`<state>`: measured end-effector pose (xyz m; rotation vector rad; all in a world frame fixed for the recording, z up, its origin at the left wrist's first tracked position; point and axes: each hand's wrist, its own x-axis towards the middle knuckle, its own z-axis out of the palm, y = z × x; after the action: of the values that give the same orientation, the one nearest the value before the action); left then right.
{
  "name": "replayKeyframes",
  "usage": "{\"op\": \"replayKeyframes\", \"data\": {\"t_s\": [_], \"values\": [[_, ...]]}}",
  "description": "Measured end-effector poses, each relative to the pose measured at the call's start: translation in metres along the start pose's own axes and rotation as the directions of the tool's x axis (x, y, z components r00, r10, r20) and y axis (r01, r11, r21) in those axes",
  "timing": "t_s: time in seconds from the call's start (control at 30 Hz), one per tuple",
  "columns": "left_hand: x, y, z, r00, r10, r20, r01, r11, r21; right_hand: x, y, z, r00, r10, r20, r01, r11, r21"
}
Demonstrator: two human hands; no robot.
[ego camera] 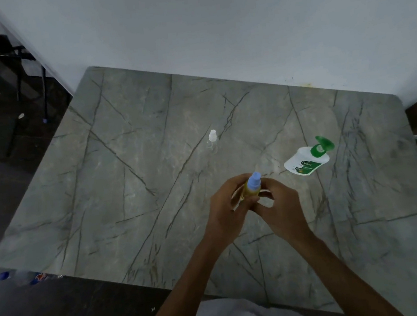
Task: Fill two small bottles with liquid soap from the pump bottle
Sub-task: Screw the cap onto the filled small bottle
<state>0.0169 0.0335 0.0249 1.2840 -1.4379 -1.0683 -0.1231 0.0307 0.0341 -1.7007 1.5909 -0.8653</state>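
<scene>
Only the head view here, so that's all I've got. Looking down at a grey marble-look tabletop with dark veins running across it, pushed up against a pale wall in the upper part of the frame.

Just below the middle of the frame I've got both hands together around a small bottle with yellowish liquid inside and a light blue cap on top. My left hand is curled around the body of it from the left, fingers wrapped snug. My right hand is closed in from the right, thumb and fingertips pinched at the bottle just under the cap. It's held upright-ish, tilted a touch, and I can't tell whether its base is touching the tabletop.

The second small bottle stands on its own above the hands, near the middle of the frame. It's clear with a white cap, and hard to make out against the stone.

The pump bottle is to the right of the hands, white with a green label and a green pump head, standing on the tabletop well apart from both small bottles.

Lower left is dark floor, with something blue and blurry at the tabletop's edge.
</scene>
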Motion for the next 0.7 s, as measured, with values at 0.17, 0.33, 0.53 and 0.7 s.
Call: {"op": "replayKeyframes", "data": {"t_s": [0.17,0.33,0.53,0.7], "values": [[0.015,-0.012,0.005,0.998,-0.031,0.048,0.031,1.0,0.004,0.012,0.018,0.008,0.995,-0.028,-0.096,0.028,1.0,-0.003],[0.032,-0.021,0.007,0.992,-0.128,0.014,0.128,0.991,-0.033,0.05,0.047,0.015,0.976,0.108,-0.19,-0.094,0.992,0.082],[0.047,-0.037,0.006,0.975,-0.213,-0.069,0.21,0.977,-0.046,0.109,0.086,0.023,0.947,0.196,-0.256,-0.184,0.98,0.069],[0.06,-0.045,0.005,0.957,-0.273,-0.102,0.265,0.96,-0.087,0.14,0.109,0.036,0.928,0.267,-0.261,-0.264,0.963,0.047]]}}
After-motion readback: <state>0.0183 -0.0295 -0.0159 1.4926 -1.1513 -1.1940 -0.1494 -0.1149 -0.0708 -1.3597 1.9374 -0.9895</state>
